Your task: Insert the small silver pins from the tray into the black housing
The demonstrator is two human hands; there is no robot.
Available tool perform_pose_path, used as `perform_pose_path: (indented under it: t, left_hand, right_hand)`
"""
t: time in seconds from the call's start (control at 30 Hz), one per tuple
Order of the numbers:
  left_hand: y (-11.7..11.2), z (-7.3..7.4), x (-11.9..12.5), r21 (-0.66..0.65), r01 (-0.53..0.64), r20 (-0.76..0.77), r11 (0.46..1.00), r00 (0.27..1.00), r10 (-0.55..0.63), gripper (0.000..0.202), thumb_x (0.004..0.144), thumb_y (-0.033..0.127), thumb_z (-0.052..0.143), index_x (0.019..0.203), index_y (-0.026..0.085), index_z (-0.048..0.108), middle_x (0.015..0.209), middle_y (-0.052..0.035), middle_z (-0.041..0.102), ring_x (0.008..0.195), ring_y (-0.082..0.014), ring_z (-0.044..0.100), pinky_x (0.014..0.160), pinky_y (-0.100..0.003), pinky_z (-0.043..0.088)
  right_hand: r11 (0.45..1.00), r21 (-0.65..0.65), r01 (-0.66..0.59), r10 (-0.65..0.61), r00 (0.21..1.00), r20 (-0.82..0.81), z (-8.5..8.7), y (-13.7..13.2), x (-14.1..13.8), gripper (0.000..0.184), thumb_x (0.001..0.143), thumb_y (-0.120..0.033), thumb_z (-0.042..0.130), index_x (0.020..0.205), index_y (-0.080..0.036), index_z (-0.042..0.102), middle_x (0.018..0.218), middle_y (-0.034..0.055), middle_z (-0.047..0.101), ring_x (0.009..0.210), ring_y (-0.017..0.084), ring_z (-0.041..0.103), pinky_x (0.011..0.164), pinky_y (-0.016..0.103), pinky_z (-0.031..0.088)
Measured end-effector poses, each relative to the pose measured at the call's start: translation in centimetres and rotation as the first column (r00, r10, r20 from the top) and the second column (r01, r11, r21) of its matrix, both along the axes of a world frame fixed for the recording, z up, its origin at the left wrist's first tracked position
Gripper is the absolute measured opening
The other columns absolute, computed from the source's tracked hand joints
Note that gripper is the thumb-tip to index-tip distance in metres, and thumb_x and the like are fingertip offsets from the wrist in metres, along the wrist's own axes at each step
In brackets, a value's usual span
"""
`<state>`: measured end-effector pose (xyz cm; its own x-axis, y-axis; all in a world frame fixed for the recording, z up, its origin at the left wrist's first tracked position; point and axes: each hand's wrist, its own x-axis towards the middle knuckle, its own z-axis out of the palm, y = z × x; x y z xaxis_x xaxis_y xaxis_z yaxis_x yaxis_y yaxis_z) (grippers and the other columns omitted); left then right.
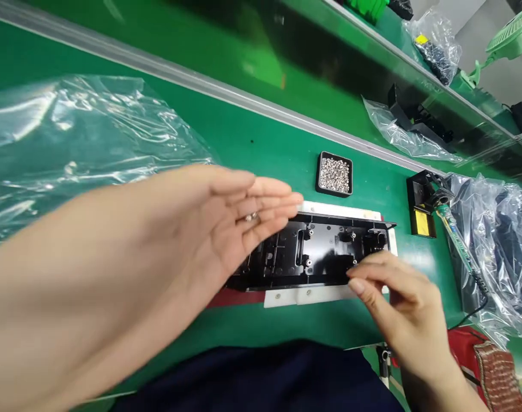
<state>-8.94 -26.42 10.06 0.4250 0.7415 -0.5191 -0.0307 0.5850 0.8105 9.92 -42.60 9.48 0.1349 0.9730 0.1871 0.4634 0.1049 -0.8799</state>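
Hovering over a black plastic panel (312, 252), the left hand (226, 223) has its grip spread wide, fingers straight and close together, palm turned toward the panel's left half. It seems to have hold of nothing, though a small metal speck (252, 216) shows at the base of the fingers, too small to tell whether it is a ring or a loose part. The right hand (402, 303) sits at the panel's lower right edge with its grip half curled, the fingertips (357, 286) at or just over that edge. Whether that grip has hold of the panel or of anything small, I cannot tell.

The panel lies flat on a white plate (307, 296), with a strip of red mat (237, 297) showing under its near side. Its face is glossy, with slots, ribs and several small metal-rimmed holes. The whole sits on a green surface (261, 137), below an aluminium rail (226, 94).

Just beyond the panel is a black square tray (334, 174) full of small silver screws (334, 174). To the right, a soldering iron (458, 240) rests in its stand (422, 209), with a yellow sponge (423, 224) beside it. A large clear plastic sheet (84, 143) spreads to the left, and a bag of dark parts (496, 246) lies to the right.
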Motion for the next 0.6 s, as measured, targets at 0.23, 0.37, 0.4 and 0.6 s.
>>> perform_pose_path:
  t: [0.23, 0.37, 0.4, 0.6]
  left_hand:
    - [3.0, 3.4, 8.2, -0.049, 0.119, 0.070, 0.992, 0.991, -0.116, 0.061, 0.100, 0.041, 0.028, 0.139, -0.001, 0.047, 0.138, -0.0170, 0.063, 0.142, -0.0255, 0.050, 0.113, -0.030, 0.047]
    - [4.0, 2.5, 10.2, 0.075, 0.263, 0.031, 0.962, 0.963, -0.266, 0.082, 0.095, 0.060, 0.023, 0.157, 0.006, 0.025, 0.165, -0.0161, 0.033, 0.157, -0.0260, 0.018, 0.127, -0.040, 0.027]
    - [4.1, 2.2, 10.1, 0.095, 0.268, 0.020, 0.959, 0.962, -0.271, 0.083, 0.094, 0.062, 0.023, 0.158, 0.008, 0.023, 0.167, -0.0149, 0.031, 0.158, -0.0260, 0.014, 0.129, -0.043, 0.024]
    - [1.0, 1.6, 4.0, 0.295, 0.240, -0.078, 0.925, 0.971, -0.228, 0.049, 0.085, 0.043, 0.060, 0.128, 0.021, 0.067, 0.144, -0.0009, 0.062, 0.147, -0.0237, 0.043, 0.124, -0.032, 0.034]
  right_hand:
    - [0.983, 0.166, -0.077, 0.061, 0.993, 0.097, -3.1, -2.2, -2.1, 0.021, 0.106, 0.001, 0.049, 0.115, -0.013, 0.062, 0.102, 0.0039, 0.055, 0.082, 0.017, 0.057, 0.071, 0.025, 0.046]
    - [0.981, 0.191, -0.045, 0.016, 0.989, 0.149, -3.8, -2.9, -1.9, 0.021, 0.108, -0.001, 0.047, 0.115, -0.016, 0.060, 0.099, 0.0034, 0.054, 0.079, 0.018, 0.057, 0.067, 0.028, 0.044]
    - [0.981, 0.191, -0.039, 0.008, 0.987, 0.162, -3.9, -3.1, -1.8, 0.021, 0.108, -0.001, 0.047, 0.114, -0.016, 0.059, 0.099, 0.0034, 0.054, 0.079, 0.018, 0.057, 0.067, 0.028, 0.044]
    - [0.950, 0.306, -0.064, -0.057, 0.927, 0.372, -5.2, -2.3, -1.6, 0.023, 0.112, 0.000, 0.043, 0.127, -0.010, 0.057, 0.105, 0.0088, 0.054, 0.080, 0.022, 0.052, 0.066, 0.033, 0.042]
